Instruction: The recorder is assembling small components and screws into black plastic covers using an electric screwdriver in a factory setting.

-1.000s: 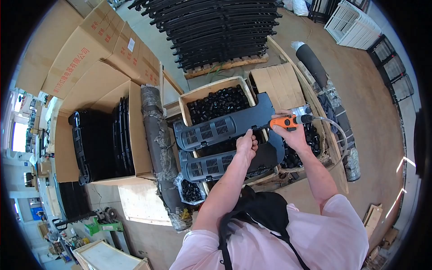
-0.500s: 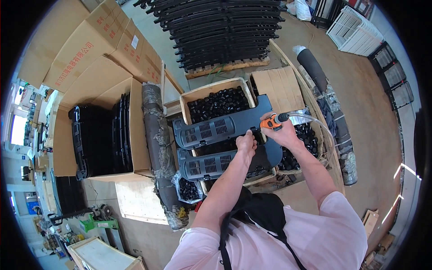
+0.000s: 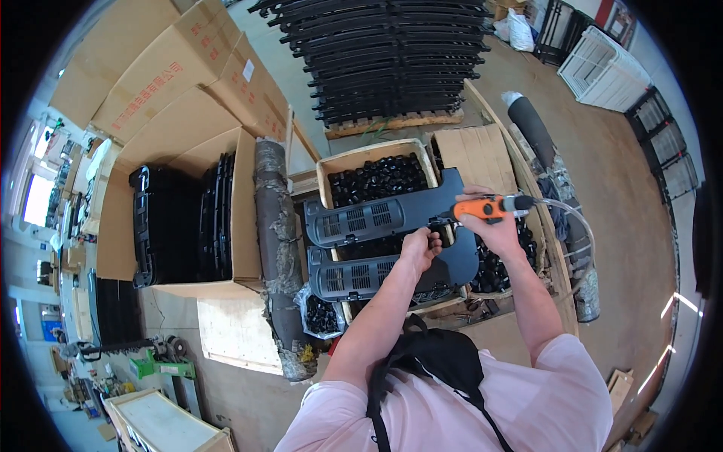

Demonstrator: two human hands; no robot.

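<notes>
My right hand [image 3: 493, 226] is closed around an orange air screwdriver [image 3: 482, 209] with a clear hose [image 3: 576, 212] at its back end. The tool lies nearly level, its front end at the right part of a dark grey vented plastic panel [image 3: 418, 206]. My left hand [image 3: 423, 250] is closed in a pinch at that panel's near edge, left of the tool's tip. Whatever lies between its fingers is too small to make out. Closer to me rests a second vented panel [image 3: 461, 264], parallel to the first, beneath my left wrist.
A wooden bin of small black parts [image 3: 376, 179] sits behind the panels, and more black parts [image 3: 493, 273] lie at their right. A bag of small pieces [image 3: 322, 315] is at the left. Beyond a wrapped roll [image 3: 276, 218] stands a carton [image 3: 245, 203] holding black panels.
My right hand has turned the screwdriver level and shifted slightly right. My left hand stays by the panel's near edge, its fingers curled more. The whole view has shifted a little.
</notes>
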